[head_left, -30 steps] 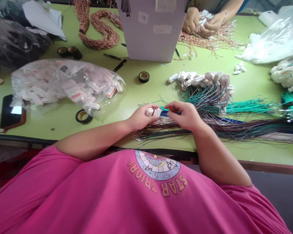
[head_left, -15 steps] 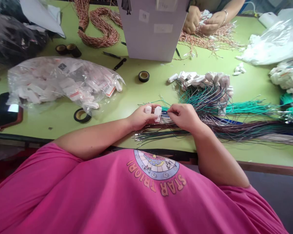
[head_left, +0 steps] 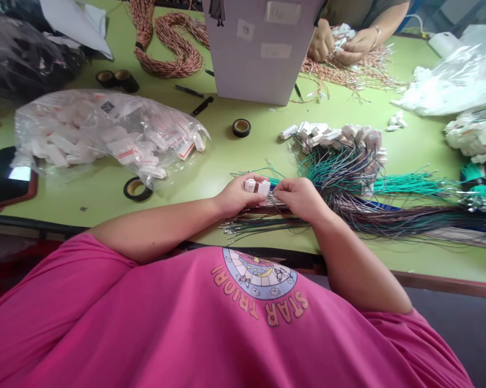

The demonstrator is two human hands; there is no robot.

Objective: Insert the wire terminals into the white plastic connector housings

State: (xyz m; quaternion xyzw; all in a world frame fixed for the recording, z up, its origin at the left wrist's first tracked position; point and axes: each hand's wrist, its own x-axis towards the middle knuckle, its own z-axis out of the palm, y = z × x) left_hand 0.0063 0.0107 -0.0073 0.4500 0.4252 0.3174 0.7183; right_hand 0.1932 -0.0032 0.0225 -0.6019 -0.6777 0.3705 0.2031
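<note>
We work at a green table, and we take the spot between our hands as the middle of the clock, with twelve straight ahead. Our left hand, just toward nine, is closed on two white plugs, thumb below and fingers behind, with the plugs side by side and facing our other hand. Our right hand, just toward three, has its thumb and forefinger pinched together right beside the nearer plug; we cannot tell whether a wire sits between them. Under both hands lies a spread of loose wires, running off toward three o'clock, with a bright green bunch along its far edge.

At two o'clock, near our right hand, we see a heap of wired plugs. At nine lie a roll of black tape and, farther out, a phone. A clear bag full of white plugs fills ten o'clock. Toward eleven we have another tape roll and, beyond it, a knife. A pale purple box stands at twelve, and at one a co-worker's hands hold small white pieces over orange-brown wires.
</note>
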